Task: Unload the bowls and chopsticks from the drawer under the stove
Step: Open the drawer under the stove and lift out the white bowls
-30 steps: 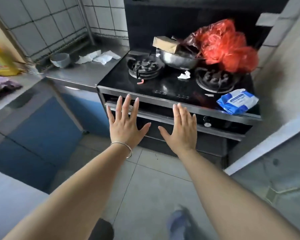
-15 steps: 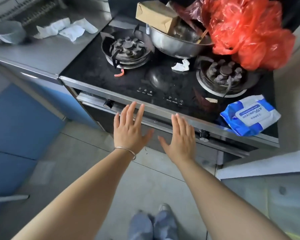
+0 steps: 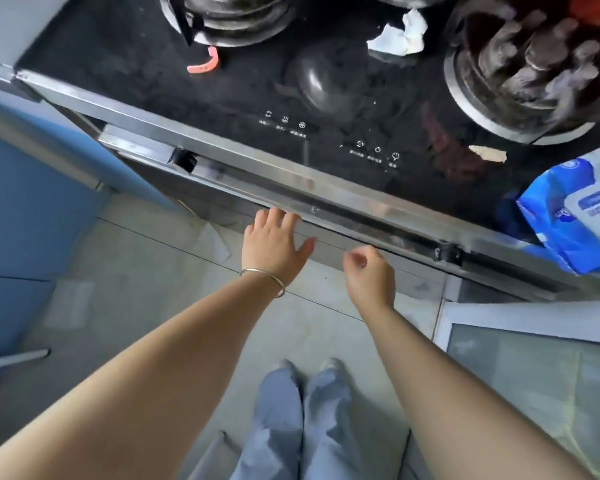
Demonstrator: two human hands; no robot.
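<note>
The black glass stove [image 3: 222, 98] fills the top of the view. Under its front edge runs a long steel handle bar [image 3: 361, 226] above the grey drawer front [image 3: 420, 278], which is closed. No bowls or chopsticks show. My left hand [image 3: 274, 244] reaches up to the bar, its fingertips hooked under the bar's lower edge and its thumb spread to the right. My right hand [image 3: 369, 271] hangs just below the bar with its fingers curled, holding nothing.
A blue wipes pack [image 3: 575, 216] lies on the stove's right front corner. A crumpled tissue [image 3: 399, 36] and a pink clip [image 3: 205, 62] sit between two burners [image 3: 520, 74]. A blue cabinet [image 3: 25, 202] stands left, a glass panel [image 3: 534, 375] right. My feet [image 3: 305, 410] are on the tiled floor.
I have moved in close and now look straight down. Both hands dropped from flat and raised to the drawer handle; the left hooked under the bar, the right curled its fingers.
</note>
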